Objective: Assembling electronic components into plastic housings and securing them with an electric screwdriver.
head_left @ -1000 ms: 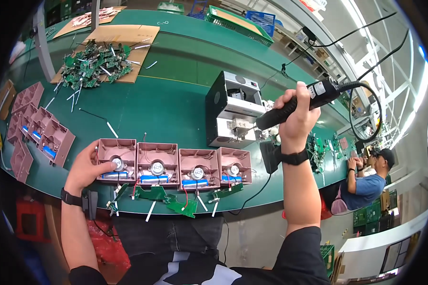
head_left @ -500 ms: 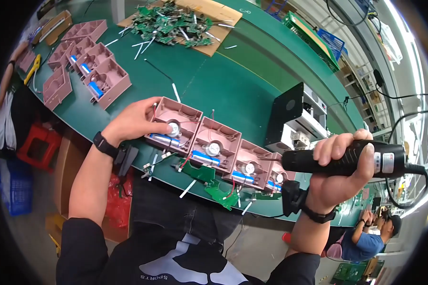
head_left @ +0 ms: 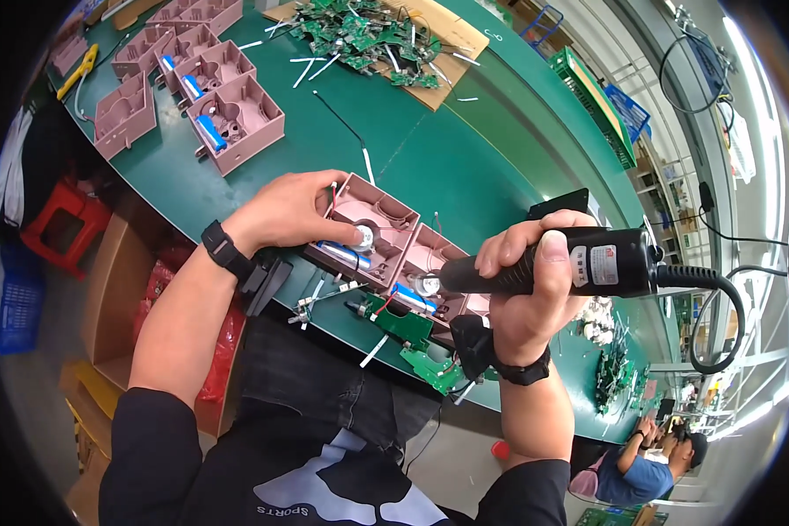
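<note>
My left hand [head_left: 291, 210] grips the left wall of a pink plastic box [head_left: 379, 210], its thumb on the round silver part [head_left: 362, 238] inside. A blue cylindrical battery [head_left: 344, 254] lies along the near side of that box. My right hand [head_left: 535, 272] is wrapped round a black corded electric screwdriver [head_left: 609, 261], held nearly level. Its front end is over the second pink box [head_left: 431, 250], by that box's round silver part [head_left: 425, 285]; the bit's tip cannot be made out. Further boxes in the row are mostly hidden behind my right hand.
Green circuit boards [head_left: 403, 326] with wires lie at the table's near edge. More pink boxes [head_left: 245, 123] stand at the far left, near a yellow-handled tool [head_left: 79, 72]. Circuit boards are heaped on cardboard [head_left: 451, 74] at the back. A co-worker [head_left: 644, 469] sits at the lower right.
My right hand has moved left with the electric screwdriver, from the right end of the row to the second box. My left hand stays on the first box; the whole view has shifted.
</note>
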Demonstrator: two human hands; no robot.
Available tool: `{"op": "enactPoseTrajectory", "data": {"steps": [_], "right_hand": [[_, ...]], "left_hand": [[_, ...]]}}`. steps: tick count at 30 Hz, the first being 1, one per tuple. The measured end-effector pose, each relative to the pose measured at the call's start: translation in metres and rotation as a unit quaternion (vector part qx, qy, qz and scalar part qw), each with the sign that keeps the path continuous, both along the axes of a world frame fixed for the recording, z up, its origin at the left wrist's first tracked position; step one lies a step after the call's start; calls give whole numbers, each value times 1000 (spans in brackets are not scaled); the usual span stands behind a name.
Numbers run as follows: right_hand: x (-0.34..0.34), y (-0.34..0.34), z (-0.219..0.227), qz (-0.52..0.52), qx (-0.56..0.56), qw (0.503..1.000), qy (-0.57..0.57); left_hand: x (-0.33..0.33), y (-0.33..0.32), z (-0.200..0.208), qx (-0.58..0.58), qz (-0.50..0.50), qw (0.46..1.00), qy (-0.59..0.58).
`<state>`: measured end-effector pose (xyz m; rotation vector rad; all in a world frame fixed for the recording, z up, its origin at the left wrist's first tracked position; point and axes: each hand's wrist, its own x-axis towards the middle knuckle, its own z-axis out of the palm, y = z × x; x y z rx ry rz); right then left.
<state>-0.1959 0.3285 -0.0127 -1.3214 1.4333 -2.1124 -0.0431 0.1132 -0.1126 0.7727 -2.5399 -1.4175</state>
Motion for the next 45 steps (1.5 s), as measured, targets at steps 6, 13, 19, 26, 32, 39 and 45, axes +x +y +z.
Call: {"op": "enactPoseTrajectory", "data": {"steps": [6,13,19,26,32,39,45], "right_hand": [[-1,-7,-9,0,12,1000,-21],[0,-12,-16,16,18,999,-38],[-2,-5,-17,-45,35,998,-30],[-9,40,37,-36,-30,999,-21],[-83,117,62,-229,-23,972,56],[-145,126,50,-328,-43,943,12],[-143,118,49,-316,28,947,-46]], "left_hand": [[0,-1,-2,-10,2,1000,-2],[6,-4,5,0,6,1000,-2],[-11,1,-14,22,-19,999,38],[-1,2,-4,197,-31,978,60],[-2,2,4,199,-12,979,49],[-5,-1,-9,193,-2,978,73],[-2,-1,-7,162,9,985,54]]}}
